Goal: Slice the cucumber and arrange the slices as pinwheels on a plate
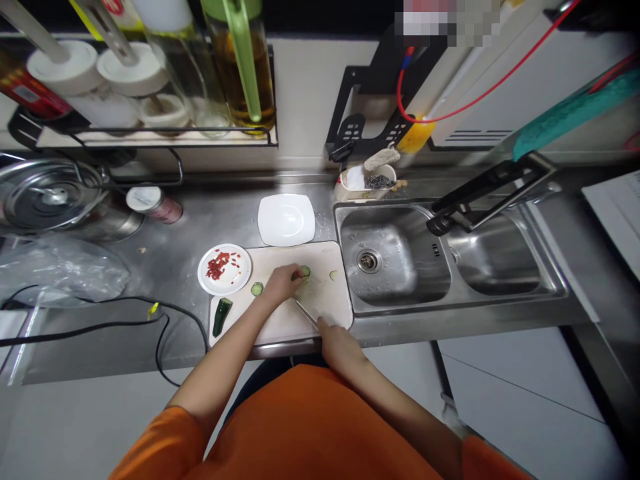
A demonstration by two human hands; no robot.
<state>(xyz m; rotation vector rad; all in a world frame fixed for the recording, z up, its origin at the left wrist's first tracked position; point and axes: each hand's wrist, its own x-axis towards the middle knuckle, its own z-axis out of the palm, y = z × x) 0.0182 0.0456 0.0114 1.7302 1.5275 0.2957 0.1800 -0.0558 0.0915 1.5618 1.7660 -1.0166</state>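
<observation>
On the white cutting board (pixel 275 327), my left hand (pixel 281 283) is closed on a cucumber slice (pixel 305 271) at its fingertips. My right hand (pixel 341 345) grips a knife (pixel 306 312) near the board's front edge, its blade slanting up and left toward the left hand. Left of the left hand lies another cucumber piece (pixel 257 289). A dark green cucumber chunk (pixel 221 317) rests at the board's left end. One thin pale sliver (pixel 333 275) sits at the right. Touching the board's upper left is a white plate (pixel 225 287) with small red pieces (pixel 218 265).
A square white dish (pixel 287 220) stands behind the board. To the right is a double steel sink (pixel 400 260) with a black faucet (pixel 465 200). Black cables (pixel 185 310), a plastic bag (pixel 60 267), a lidded pot (pixel 55 197) and a small canister (pixel 155 203) occupy the left counter.
</observation>
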